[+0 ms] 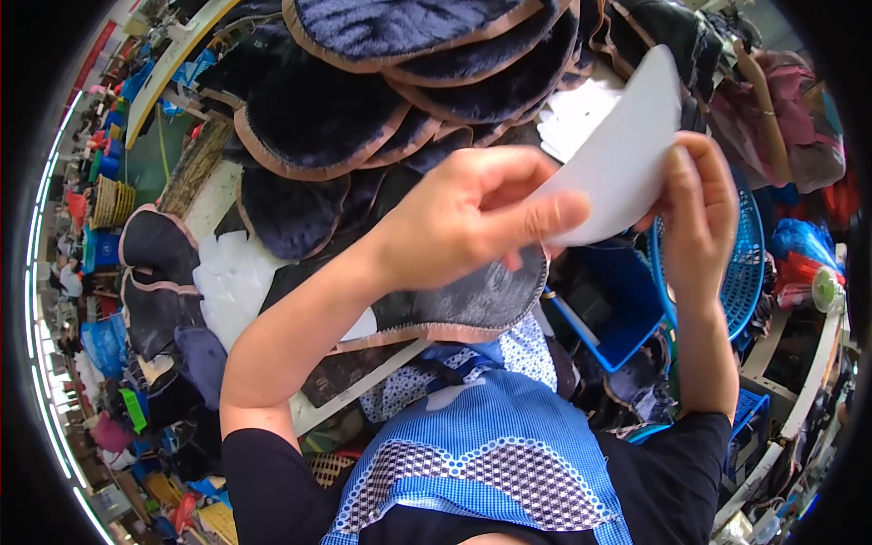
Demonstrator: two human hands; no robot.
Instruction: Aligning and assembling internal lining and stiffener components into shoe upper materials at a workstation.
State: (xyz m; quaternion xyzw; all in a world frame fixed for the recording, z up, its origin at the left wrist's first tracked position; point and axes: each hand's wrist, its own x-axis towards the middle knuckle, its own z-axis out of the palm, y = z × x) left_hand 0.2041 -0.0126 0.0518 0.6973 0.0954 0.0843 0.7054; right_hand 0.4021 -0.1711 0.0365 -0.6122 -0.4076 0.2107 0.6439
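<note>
A thin white curved sheet is raised in front of me, over the work table. My right hand pinches its right edge between thumb and fingers. At its lower left edge is my left hand, thumb in front and fingers curled behind, closed on the sheet; the left fingertips are partly hidden and a little blurred. Below my left hand lies a dark grey piece with a stitched tan edge. Beyond the hands is a pile of dark navy plush pieces with tan edging.
More white sheets lie on the table at left and under the pile's right side. A blue bin and a round blue basket stand at right. Dark edged pieces hang at the left.
</note>
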